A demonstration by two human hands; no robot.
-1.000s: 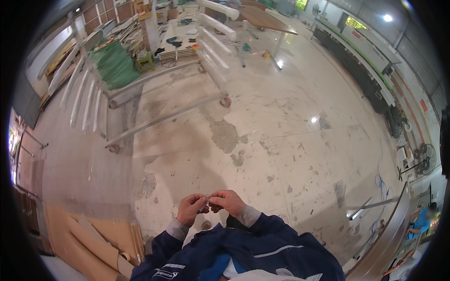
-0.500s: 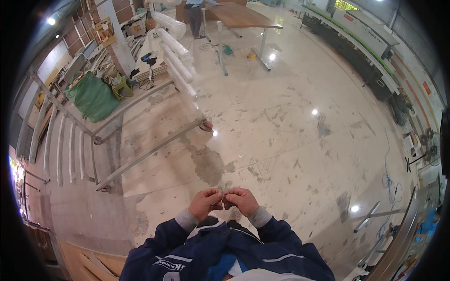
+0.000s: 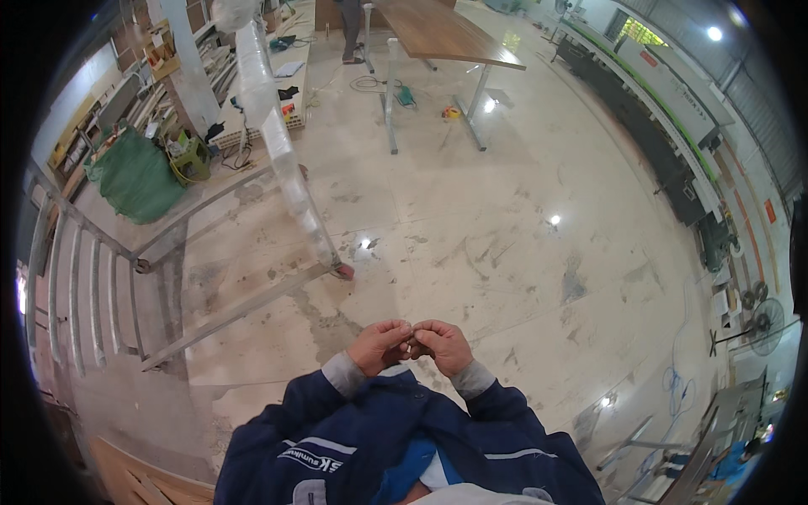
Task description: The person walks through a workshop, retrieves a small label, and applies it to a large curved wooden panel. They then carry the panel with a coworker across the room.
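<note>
My bare left hand meets my bare right hand above the pale, stained floor, fingers pinched narrow. I can't tell what, if anything, sits between their tips; the fingerwork looks under way, nothing visibly finished.

Head cam (wide fisheye, L one of a side-by-side pair) looked down & fwd. from the wearer's head, upright, unmirrored. The jacket was v. close at btm. edge; L hand and R hand sat nr., just below ctr. Floor filled the mid, seen steeply from above; the brown-topped table lay well off at top, approx. straight ahead. Metal rack ran along L side, long machine along R, straight edges bending twd. the dark round rim.
</note>
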